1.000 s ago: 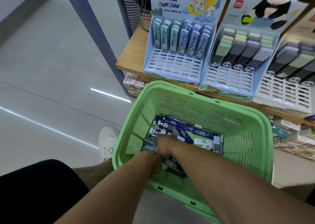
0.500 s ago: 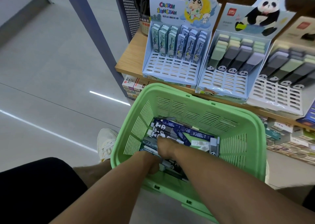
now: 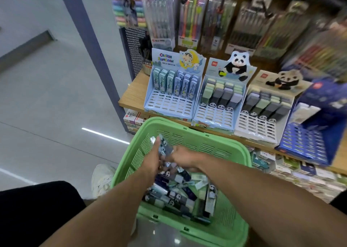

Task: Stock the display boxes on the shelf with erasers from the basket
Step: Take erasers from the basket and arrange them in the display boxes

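Note:
A green plastic basket [image 3: 189,132] sits in front of me, holding several loose erasers [image 3: 180,192] in dark and pale sleeves with panda faces. My left hand [image 3: 153,158] and my right hand [image 3: 183,157] are raised above the pile, together holding a small stack of panda erasers [image 3: 165,147]. On the wooden shelf [image 3: 131,94] stand display boxes: a blue cartoon box [image 3: 169,104], a blue panda box [image 3: 216,115], a white panda box [image 3: 257,126] and a dark blue box [image 3: 308,143]. Their front rows are bare.
Packs of pens hang on the wall [image 3: 206,21] behind the boxes. A blue-grey post [image 3: 90,40] rises at the shelf's left end. Small boxes fill the lower shelf [image 3: 281,169]. My white shoe [image 3: 102,179] is on the grey floor, left of the basket.
Both hands have come up out of the eraser pile with a stack of erasers held between them. My view has tilted up, showing more of the shelf and the hanging pens.

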